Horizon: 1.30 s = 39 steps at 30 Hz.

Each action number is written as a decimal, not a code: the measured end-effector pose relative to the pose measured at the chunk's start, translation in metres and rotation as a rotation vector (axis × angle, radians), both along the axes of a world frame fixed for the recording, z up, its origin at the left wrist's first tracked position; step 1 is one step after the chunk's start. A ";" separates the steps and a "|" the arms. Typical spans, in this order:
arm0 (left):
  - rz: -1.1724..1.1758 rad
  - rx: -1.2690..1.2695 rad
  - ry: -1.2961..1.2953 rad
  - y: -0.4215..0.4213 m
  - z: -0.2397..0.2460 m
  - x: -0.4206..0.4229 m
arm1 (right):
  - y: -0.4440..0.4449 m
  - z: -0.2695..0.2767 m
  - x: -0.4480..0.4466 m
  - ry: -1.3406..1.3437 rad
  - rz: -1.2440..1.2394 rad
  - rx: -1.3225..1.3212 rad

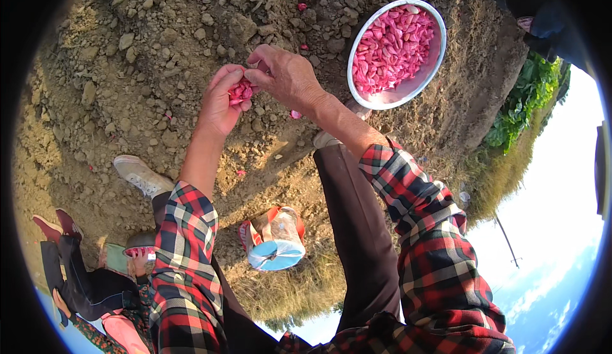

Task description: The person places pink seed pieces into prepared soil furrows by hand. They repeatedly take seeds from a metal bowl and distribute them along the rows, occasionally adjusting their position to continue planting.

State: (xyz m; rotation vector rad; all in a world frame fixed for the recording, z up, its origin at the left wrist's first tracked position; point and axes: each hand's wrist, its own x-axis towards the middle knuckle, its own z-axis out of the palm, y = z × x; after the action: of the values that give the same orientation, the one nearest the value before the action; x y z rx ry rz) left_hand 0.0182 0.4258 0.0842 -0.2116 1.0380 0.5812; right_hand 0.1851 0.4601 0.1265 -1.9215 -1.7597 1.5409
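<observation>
My left hand (223, 103) is raised over the soil, cupped around several pink-coated cloves (240, 92) that look like garlic. My right hand (288, 75) reaches across beside it, its thumb and fingertips at the edge of that handful. Whether a clove is pinched between the right fingers is hidden. To the right of my right hand, a round metal basin (389, 101) is filled with more pink cloves (392, 50).
Loose, cloddy soil (119, 67) bears scattered pink cloves. A bag with orange straps (276, 253) sits between my legs. Another person (103, 287) sits lower left, one hand at a bowl (138, 245). Leafy plants (526, 100) grow at right. Dark clothing (550, 16) appears upper right.
</observation>
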 end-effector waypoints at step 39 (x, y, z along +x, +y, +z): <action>0.054 0.007 -0.035 -0.012 -0.018 -0.028 | 0.161 -0.112 0.057 -0.349 -0.225 0.398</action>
State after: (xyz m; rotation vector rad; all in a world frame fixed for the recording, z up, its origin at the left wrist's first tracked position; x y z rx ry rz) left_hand -0.0093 0.4137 0.0666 -0.2435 0.9985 0.6274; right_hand 0.2421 0.6209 0.0145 -2.1668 -1.7251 0.7474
